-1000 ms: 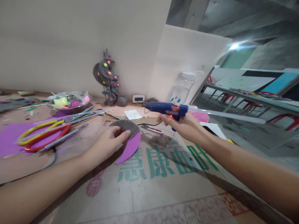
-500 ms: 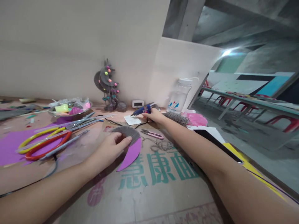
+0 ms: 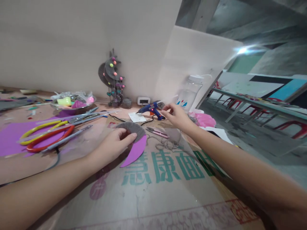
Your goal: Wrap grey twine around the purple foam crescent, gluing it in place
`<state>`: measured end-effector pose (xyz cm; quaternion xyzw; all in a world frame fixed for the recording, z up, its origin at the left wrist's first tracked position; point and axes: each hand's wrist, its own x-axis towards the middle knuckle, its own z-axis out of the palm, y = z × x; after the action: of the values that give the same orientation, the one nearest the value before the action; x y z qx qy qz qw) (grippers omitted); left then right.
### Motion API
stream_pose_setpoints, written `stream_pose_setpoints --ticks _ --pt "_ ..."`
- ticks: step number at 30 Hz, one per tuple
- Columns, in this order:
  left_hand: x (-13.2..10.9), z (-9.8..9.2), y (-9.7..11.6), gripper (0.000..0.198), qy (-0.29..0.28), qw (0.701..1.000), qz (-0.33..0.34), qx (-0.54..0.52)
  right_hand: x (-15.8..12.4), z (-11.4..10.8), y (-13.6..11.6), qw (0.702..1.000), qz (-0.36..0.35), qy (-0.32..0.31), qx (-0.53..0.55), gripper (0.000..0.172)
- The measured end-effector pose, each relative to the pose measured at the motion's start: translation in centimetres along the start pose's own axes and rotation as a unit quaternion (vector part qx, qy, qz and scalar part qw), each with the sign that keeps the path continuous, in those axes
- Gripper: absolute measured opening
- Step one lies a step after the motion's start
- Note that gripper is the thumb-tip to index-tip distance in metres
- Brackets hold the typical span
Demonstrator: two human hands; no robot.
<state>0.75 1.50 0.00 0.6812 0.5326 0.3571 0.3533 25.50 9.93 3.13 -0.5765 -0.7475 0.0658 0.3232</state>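
Between the thumb and fingers of my left hand (image 3: 117,139) is a crescent moon cutout (image 3: 137,148), its upper part wrapped in grey yarn and its lower tip bare purple. My right hand (image 3: 176,115) is just right of a blue glue gun (image 3: 152,110), fingers apart and holding nothing. The glue gun rests with its nozzle over a white paper square (image 3: 137,117), and a small red light shows on it. Nearer to me lie pink thread snips (image 3: 157,132) and a loose tangle of grey yarn (image 3: 168,144).
Scissors with yellow and red handles (image 3: 48,135) lie at left on purple sheets (image 3: 11,137). Behind them stands a metal bowl (image 3: 74,110) of craft bits. A decorated moon ornament (image 3: 112,80), a small digital clock (image 3: 143,101) and a water bottle (image 3: 190,91) stand along the wall.
My right hand has let go of the glue gun and drawn away to the right. The left hand keeps its hold on the crescent. The view has shifted slightly.
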Motion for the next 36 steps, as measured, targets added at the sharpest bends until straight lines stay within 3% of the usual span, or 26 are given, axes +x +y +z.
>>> stream_pose_setpoints --ticks 2,5,8,12,15,18,20,29,36 --pt "0.0 0.0 0.1 0.034 0.001 1.000 0.000 0.004 -2.5 -0.2 -2.0 0.985 0.017 -0.068 0.160 0.034" --pt "-0.1 -0.1 0.2 0.034 -0.005 1.000 0.004 0.006 -5.8 0.4 -4.5 0.921 0.051 -0.189 0.337 0.041" --pt "-0.1 0.0 0.1 0.033 -0.015 1.000 0.008 -0.001 -7.6 1.5 -5.4 0.871 0.052 -0.251 0.420 0.055" --pt "-0.1 0.0 0.2 0.030 -0.015 1.000 -0.011 -0.017 -8.0 2.4 -4.9 0.843 0.076 -0.277 0.454 0.058" --pt "-0.2 0.0 0.5 0.028 -0.022 0.999 -0.014 -0.022 -8.0 2.6 -4.6 0.853 0.094 -0.273 0.435 0.042" --pt "-0.2 0.0 0.6 0.027 -0.022 1.000 -0.009 -0.007 -8.1 2.8 -4.4 0.882 0.090 -0.234 0.398 0.019" --pt "-0.2 0.1 0.5 0.029 -0.023 1.000 -0.005 0.018 -8.2 2.9 -4.4 0.902 0.085 -0.204 0.371 0.013" --pt "-0.2 0.1 0.0 0.033 -0.042 0.998 0.007 0.038 -8.4 2.5 -4.5 0.941 0.059 -0.159 0.294 0.020" --pt "-0.1 0.1 -0.3 0.030 -0.056 0.998 0.007 0.022 -8.6 2.4 -4.8 0.936 0.075 -0.167 0.302 0.021"
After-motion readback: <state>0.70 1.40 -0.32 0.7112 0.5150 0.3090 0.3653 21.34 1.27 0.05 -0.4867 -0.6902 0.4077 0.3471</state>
